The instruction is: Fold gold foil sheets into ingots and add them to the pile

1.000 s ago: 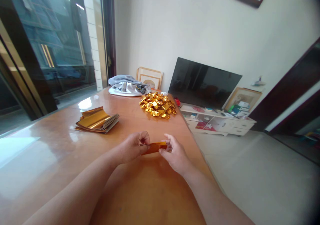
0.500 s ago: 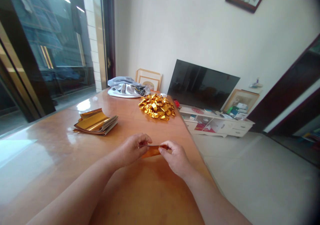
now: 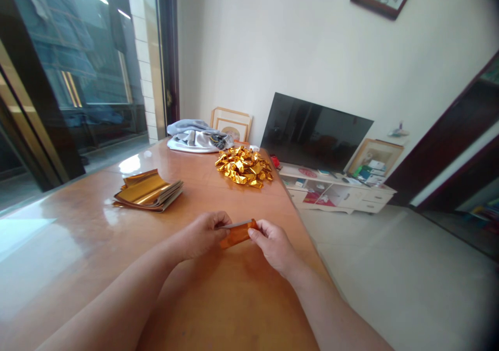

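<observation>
Left hand and right hand pinch a gold foil strip over the table.
The strip is between both hands' fingers; a thick foil stack remains at left, and a heap of crumpled gold pieces lies ahead.

One head-worn camera looks forward and down along a wooden table from just behind its near edge (the person's forearms rise from the bottom of the frame), facing a white wall at upper centre.
</observation>
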Tool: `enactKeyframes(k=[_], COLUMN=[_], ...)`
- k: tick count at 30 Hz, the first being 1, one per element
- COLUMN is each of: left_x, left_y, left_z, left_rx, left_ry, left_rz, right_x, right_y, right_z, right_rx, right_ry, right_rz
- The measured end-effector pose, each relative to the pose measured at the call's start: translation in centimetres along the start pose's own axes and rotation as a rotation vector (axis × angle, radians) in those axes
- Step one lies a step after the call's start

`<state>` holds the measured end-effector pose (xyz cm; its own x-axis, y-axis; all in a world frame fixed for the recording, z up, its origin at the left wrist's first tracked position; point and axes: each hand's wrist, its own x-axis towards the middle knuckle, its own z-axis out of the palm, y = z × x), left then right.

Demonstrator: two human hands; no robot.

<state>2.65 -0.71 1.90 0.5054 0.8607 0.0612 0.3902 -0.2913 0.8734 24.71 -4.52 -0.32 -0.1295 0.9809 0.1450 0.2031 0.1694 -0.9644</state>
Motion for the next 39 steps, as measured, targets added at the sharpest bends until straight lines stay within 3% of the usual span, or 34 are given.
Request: enactKeyframes(k=[7, 13, 21, 39], left_x=[0.2, 0.2, 0.4, 1.0], left_y=[-0.6, 0.0, -0.3, -1.8], left_z=[0.0, -0.1, 0.0, 0.0], left_rx=[-0.055, -0.045, -0.077, 0.074], left_ry=[-0.021, 0.057, 0.058, 0.132], left_rz=[0.015, 0.057, 0.11, 0.251], right_x=[-0.1, 0.1, -0.3, -1.3], right_y=[0.2, 0.5, -0.6, -1.8], right_z=[-0.2, -0.2, -0.4, 0.5], right_rx=[-0.091, -0.182, -0.231, -0.478], right_ry=[0.037, 0.113, 0.174, 0.175], right_rz=[-0.077, -0.195, -0.293, -0.502])
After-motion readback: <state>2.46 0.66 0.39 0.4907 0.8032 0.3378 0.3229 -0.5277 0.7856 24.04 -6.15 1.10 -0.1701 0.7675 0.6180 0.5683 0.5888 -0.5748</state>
